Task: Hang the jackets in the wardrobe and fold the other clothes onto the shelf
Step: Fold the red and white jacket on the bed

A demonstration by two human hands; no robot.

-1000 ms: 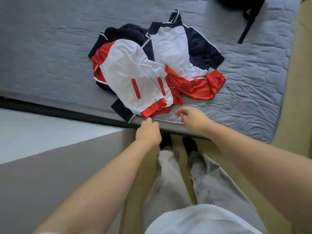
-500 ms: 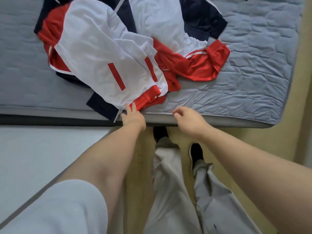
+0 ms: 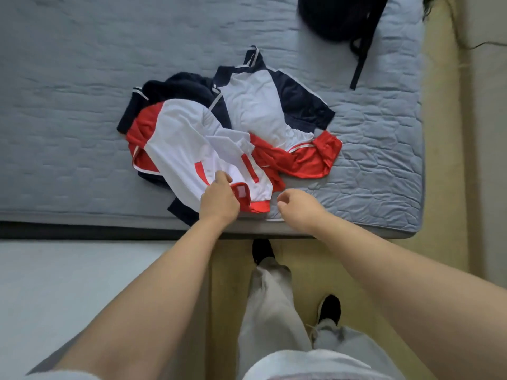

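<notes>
A heap of clothes lies on the grey quilted bed (image 3: 82, 133). On top at the near side is a white and red jacket (image 3: 181, 144) with red pocket strips and a red hem. Behind it lies a white and navy jacket (image 3: 255, 105), with a dark navy garment (image 3: 178, 86) at the back left. My left hand (image 3: 219, 198) grips the red hem of the white and red jacket at its near corner, fingers curled round the cloth. My right hand (image 3: 299, 207) hovers just right of that hem, fingers loosely curled, holding nothing.
A black bag with a strap (image 3: 343, 20) lies at the bed's far right corner. The bed's near edge (image 3: 109, 223) runs across in front of me. My legs and black shoes stand on the yellowish floor (image 3: 439, 215). A pale surface (image 3: 68, 283) sits at the lower left.
My left hand has moved onto the red hem and taken hold of it, turning the corner up. My right hand stays beside it. The view has pulled back from the bed.
</notes>
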